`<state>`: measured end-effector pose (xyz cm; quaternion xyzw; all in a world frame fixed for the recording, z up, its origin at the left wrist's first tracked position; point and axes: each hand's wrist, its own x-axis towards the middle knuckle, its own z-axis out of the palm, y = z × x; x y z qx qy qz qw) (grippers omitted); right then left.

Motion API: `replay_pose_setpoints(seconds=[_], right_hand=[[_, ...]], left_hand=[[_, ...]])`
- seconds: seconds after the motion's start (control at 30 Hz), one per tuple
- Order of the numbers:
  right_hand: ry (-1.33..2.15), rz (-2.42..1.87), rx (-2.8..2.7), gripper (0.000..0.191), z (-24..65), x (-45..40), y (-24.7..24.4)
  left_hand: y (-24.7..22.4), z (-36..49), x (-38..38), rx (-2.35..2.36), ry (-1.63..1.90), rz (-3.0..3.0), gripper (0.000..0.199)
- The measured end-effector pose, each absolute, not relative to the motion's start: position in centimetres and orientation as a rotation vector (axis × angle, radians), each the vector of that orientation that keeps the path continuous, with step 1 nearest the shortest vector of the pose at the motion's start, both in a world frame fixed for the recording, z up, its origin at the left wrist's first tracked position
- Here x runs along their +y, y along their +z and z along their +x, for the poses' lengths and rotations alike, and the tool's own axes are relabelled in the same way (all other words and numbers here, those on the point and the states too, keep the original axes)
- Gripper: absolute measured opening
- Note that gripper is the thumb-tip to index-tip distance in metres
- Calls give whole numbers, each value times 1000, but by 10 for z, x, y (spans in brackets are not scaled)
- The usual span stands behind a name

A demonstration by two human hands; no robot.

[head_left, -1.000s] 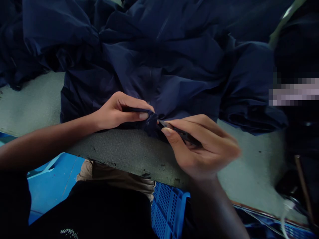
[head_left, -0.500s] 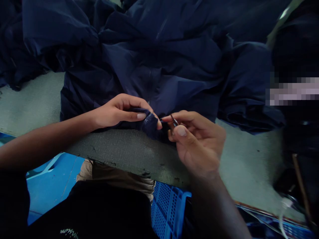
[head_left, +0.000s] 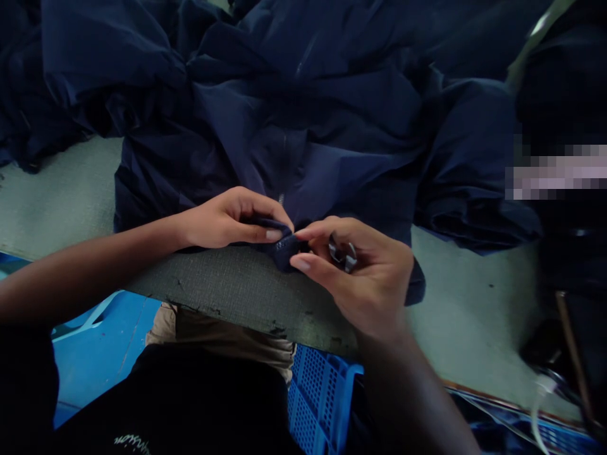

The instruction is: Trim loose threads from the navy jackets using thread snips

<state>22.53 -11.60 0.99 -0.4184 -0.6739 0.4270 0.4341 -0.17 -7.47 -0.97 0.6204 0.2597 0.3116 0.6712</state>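
Note:
A dark blue garment [head_left: 351, 170] lies spread over the table, with a zip near its middle. My left hand [head_left: 237, 218] pinches the garment's near edge between thumb and fingers, where light stitching shows. Close beside it, my right hand [head_left: 365, 272] has its thumb and forefinger tips at the same folded edge. A small dark metal tool [head_left: 342, 253], perhaps thread snips, rests in the palm of the right hand, held by the curled fingers. What lies between the right fingertips is too small to make out.
More dark blue cloth [head_left: 109, 50] is heaped across the back and left of the grey-green table [head_left: 450, 303]. Below the table's front edge stands a blue crate [head_left: 322, 392]. A white cable [head_left: 538, 404] hangs at the lower right, near a dark object. Part of the right side is pixelated.
My right hand has moved its thumb and forefinger onto the garment's edge, and the metal tool has shifted back from the fingertips into the palm. My left hand has moved slightly.

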Motion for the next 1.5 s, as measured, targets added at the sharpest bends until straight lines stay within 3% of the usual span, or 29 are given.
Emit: replay_pose_setpoints(seconds=[0.13,0.57,0.7,0.9,1.2,1.37,1.5], right_hand=[[995,-1080,-1763,12,221,-117,18],[1294,-1005,-1479,17,236,-111,-11],[1208,-1032,-1553,27,232,-113,-3],[1078,-1092,-1767,10,229,-115,9],[1031,-1120,-1785,17,232,-117,9],[1091,-1158,-1661,17,232,-117,3],[1068,-1199,-1652,15,230,-117,8]], left_hand=[[-10,-1,-74,584,675,1458,18],[-7,0,-76,510,641,1249,22],[-7,0,-76,510,638,1249,21],[-9,-3,-74,611,679,1426,20],[-7,0,-78,667,649,1495,27],[-4,1,-78,711,680,1469,16],[-5,-1,-78,742,662,1413,18]])
